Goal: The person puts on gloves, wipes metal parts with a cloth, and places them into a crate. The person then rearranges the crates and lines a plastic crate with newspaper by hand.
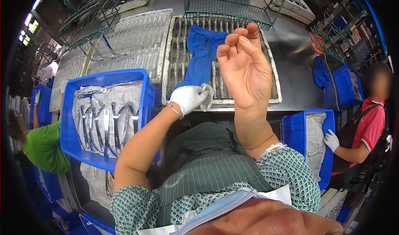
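My left hand [189, 99] wears a white glove and is closed around a second, loose white glove [206, 98], whose cuff hangs out at the right of the fingers. A blue cloth [199, 60] lies just beyond that hand, on a slotted tray [174, 68]. My right hand [246, 68] is bare and raised over the tray's right side, palm toward my face. Its fingers are curled at the tips, with a gap to the thumb side and nothing held.
At the left, a blue bin [145, 93] holds shiny metal parts [106, 125] on paper. Another blue bin [295, 139] stands at the right beside a person in a pink shirt [370, 129]. Someone in green [45, 145] is at far left. A green wire rack [228, 6] stands behind the tray.
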Demonstrator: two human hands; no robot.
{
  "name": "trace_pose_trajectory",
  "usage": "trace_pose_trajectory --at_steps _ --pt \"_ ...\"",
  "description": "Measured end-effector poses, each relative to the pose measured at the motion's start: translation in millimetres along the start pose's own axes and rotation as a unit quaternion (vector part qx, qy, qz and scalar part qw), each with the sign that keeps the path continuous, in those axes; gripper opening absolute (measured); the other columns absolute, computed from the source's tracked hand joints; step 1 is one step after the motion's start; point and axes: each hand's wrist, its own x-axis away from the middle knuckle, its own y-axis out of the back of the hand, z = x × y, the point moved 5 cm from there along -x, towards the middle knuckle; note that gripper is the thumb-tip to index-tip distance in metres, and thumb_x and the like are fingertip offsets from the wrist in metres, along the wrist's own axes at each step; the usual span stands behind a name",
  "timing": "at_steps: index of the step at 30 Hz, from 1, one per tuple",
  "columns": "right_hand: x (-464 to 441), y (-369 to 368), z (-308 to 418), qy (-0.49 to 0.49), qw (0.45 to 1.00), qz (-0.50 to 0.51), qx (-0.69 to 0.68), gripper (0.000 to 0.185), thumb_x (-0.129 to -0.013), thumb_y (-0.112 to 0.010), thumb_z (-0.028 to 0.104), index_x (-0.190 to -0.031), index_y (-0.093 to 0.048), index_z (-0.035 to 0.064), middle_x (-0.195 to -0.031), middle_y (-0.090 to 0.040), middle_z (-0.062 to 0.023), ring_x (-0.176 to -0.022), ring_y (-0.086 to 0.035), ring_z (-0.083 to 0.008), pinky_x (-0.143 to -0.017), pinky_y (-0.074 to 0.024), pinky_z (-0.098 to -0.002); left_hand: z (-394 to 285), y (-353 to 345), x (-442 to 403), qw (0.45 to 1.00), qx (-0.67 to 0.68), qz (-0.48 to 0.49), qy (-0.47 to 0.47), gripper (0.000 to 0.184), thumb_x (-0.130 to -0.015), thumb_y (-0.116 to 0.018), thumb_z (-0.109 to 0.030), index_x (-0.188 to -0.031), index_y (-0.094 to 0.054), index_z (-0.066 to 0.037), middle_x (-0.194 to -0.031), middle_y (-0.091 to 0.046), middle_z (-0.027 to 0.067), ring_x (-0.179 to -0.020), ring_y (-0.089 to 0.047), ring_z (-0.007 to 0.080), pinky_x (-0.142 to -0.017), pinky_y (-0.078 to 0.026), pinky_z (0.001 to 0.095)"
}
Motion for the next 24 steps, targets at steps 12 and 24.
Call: trace_pose_trajectory --at_steps 12,24 --pt "4 1 -5 -0.01 1.0 -0.006 0.026 0.039 -0.086 -0.054 -0.007 -0.12 -0.049 0.011 -0.107 -0.055 -0.0052 -0.1 -0.054 -0.0164 -0.087 -0.0443 -0.0312 -1 3 2 1.0 -0.004 -0.003 0.009 0.053 -0.091 -0.043 -0.052 -0.077 -0.069 -0.007 -0.075 -0.065 0.0182 -0.077 -0.063 0.0372 -0.071 -0.048 0.0454" --pt "55 -66 3 -0.015 0.902 0.389 0.187 0.014 -0.089 -0.065 0.018 -0.103 -0.063 0.0135 -0.089 -0.061 0.0018 -0.083 -0.048 -0.0132 -0.076 -0.0349 -0.0281 22 -28 -14 0.998 0.061 0.002 -0.021 0.051 -0.092 -0.038 -0.046 -0.079 -0.069 -0.008 -0.079 -0.067 0.0172 -0.078 -0.064 0.0361 -0.072 -0.048 0.0453"
